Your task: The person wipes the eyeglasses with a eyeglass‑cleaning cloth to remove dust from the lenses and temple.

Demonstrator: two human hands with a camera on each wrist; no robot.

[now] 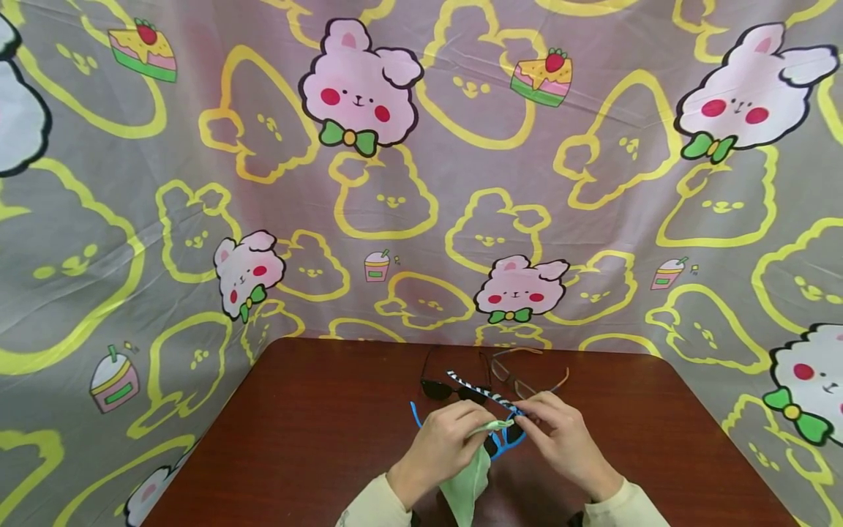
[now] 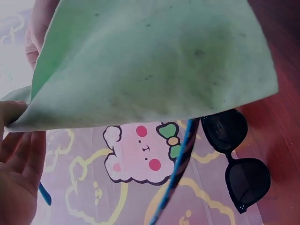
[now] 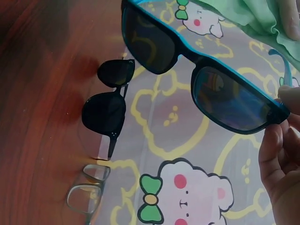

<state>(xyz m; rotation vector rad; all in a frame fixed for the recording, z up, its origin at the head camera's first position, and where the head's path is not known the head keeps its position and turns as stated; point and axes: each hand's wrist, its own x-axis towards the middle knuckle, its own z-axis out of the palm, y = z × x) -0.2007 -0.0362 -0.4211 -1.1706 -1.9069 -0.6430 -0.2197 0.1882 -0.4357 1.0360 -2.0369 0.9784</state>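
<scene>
My left hand [image 1: 443, 448] pinches a pale green cleaning cloth [image 1: 466, 484] between thumb and fingers, and the cloth hangs down below it. In the left wrist view the cloth [image 2: 154, 65] spreads wide, with small dark specks, and covers most of the eyewear behind it. My right hand [image 1: 568, 440] pinches blue-framed sunglasses [image 3: 229, 101] at one front corner near the hinge. Their dark lenses face the right wrist camera, and one striped black-and-white temple [image 1: 481, 393] points away to the upper left. The sunglasses are held up above the table, close to the cloth.
Beyond the hands, black sunglasses [image 1: 437, 391] lie on the brown table [image 1: 296, 439]. Beside them rest clear-lensed glasses [image 1: 522, 386] with orange-brown temple ends. A rabbit-patterned curtain [image 1: 395, 205] encloses the table at the back and sides.
</scene>
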